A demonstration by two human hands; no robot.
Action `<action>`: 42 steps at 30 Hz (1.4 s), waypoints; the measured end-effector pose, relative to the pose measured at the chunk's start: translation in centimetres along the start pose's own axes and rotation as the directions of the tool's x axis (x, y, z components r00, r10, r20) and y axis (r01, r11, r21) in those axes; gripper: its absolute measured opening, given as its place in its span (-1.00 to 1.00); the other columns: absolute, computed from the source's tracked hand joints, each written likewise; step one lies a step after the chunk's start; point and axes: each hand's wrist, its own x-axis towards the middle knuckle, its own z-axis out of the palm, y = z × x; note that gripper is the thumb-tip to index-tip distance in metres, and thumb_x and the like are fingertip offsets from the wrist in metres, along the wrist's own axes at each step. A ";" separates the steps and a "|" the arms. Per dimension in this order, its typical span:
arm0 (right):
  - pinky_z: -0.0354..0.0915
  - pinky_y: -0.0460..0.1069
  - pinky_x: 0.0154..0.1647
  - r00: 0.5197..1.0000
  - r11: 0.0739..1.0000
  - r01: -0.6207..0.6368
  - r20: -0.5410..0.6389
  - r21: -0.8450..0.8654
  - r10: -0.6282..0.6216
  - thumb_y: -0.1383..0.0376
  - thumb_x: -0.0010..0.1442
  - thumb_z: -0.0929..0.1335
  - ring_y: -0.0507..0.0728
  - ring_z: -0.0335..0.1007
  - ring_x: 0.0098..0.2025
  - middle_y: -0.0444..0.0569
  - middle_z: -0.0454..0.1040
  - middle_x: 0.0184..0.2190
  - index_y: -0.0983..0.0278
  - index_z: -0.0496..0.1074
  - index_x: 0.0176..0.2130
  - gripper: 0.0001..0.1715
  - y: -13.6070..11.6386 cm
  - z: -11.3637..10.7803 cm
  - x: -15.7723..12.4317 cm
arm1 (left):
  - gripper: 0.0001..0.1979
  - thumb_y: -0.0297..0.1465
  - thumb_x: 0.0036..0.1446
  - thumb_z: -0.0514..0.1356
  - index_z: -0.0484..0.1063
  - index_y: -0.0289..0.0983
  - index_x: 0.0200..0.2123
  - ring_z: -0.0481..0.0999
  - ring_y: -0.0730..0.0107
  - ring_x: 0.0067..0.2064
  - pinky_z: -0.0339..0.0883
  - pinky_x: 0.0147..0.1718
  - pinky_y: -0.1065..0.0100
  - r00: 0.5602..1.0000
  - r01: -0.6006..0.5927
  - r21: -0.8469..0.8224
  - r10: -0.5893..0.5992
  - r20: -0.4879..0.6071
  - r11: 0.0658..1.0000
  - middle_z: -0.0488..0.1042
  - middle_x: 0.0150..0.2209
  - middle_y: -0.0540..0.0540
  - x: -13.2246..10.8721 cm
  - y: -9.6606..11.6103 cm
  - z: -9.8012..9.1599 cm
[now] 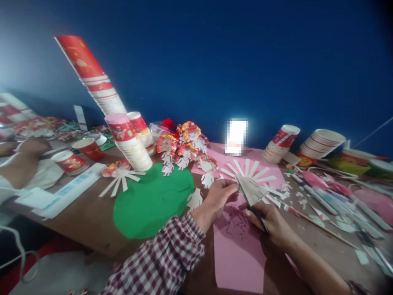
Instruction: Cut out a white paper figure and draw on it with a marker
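Two bare hands meet just right of the green sheet (153,205), which lies flat on the counter (98,225). Between them, well off the green sheet's right edge, a pale paper piece (253,189) with lines on it is held up, clear of the surface. The left hand (219,198), nearer the green sheet, has its thumb and fingers pinched together at the left side of that paper. The right hand (270,221), farther out, has its fingers closed around a slim dark tool (258,219) that runs up along the paper's edge; whether it is a pair of scissors is hard to tell.

Below the hands, to the right of the green sheet, lies a pink strip (238,258) with dark scribbled lines. Beyond the hands, a fan of white strips (245,170) rests on a pink sheet (215,151). One pale cut-out figure (195,199) touches the green sheet's right edge, and frilled paper figures (167,149) crowd its far edge. A stack of paper cups (136,153) stands at the green sheet's far left corner. White scraps (303,200) litter the counter well to its right, while another person's arm (18,159) shows far to its left.
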 end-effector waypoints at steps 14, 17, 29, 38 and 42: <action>0.04 -0.11 -0.62 0.999 0.999 0.027 -0.018 -0.036 -0.027 -0.05 -0.06 0.45 -0.02 0.05 -0.59 -0.20 0.16 -0.64 0.37 0.50 -0.31 -0.46 -0.1 -0.1 0.0 | -0.71 -0.34 -0.22 0.39 0.42 -0.35 -0.43 0.37 0.55 -0.50 0.26 -0.42 0.39 1.000 -0.003 -0.014 0.003 0.007 1.000 0.40 -0.47 0.00 -0.2 -0.1 -0.1; 0.06 -0.11 -0.63 0.999 0.999 0.027 -0.024 -0.037 -0.028 -0.06 -0.08 0.45 -0.01 0.05 -0.59 -0.18 0.18 -0.65 0.36 0.51 -0.32 -0.45 -0.2 -0.1 0.0 | -0.69 -0.33 -0.23 0.41 0.41 -0.34 -0.43 0.38 0.54 -0.50 0.27 -0.40 0.38 1.000 0.002 -0.021 -0.002 0.009 1.000 0.39 -0.48 0.00 0.0 -0.3 -0.2; 0.09 -0.12 -0.63 0.997 0.996 0.063 -0.036 -0.061 -0.065 -0.10 -0.08 0.44 -0.01 0.08 -0.59 -0.17 0.21 -0.65 0.35 0.50 -0.36 -0.44 -0.5 -0.1 0.0 | -0.76 -0.36 -0.21 0.37 0.41 -0.35 -0.48 0.33 0.56 -0.53 0.22 -0.45 0.41 1.000 -0.012 -0.012 0.012 0.017 1.000 0.37 -0.53 0.02 -0.3 -0.1 0.1; 0.10 -0.10 -0.60 0.999 0.998 0.047 -0.008 -0.035 -0.047 -0.11 -0.07 0.43 0.00 0.10 -0.60 -0.17 0.23 -0.64 0.36 0.50 -0.29 -0.40 -0.1 -0.1 0.1 | -0.72 -0.34 -0.25 0.39 0.41 -0.34 -0.47 0.36 0.54 -0.51 0.25 -0.43 0.39 1.000 -0.003 -0.048 0.003 0.019 0.999 0.38 -0.51 0.01 -0.2 -0.3 0.0; 0.09 -0.09 -0.58 0.999 0.996 0.046 -0.020 -0.083 -0.047 -0.11 -0.07 0.42 0.02 0.10 -0.57 -0.16 0.24 -0.62 0.35 0.49 -0.33 -0.42 -0.3 -0.1 0.0 | -0.75 -0.37 -0.26 0.38 0.41 -0.34 -0.49 0.36 0.55 -0.54 0.25 -0.45 0.39 1.000 0.005 -0.060 -0.004 0.013 0.998 0.38 -0.53 0.01 -0.1 -0.3 0.0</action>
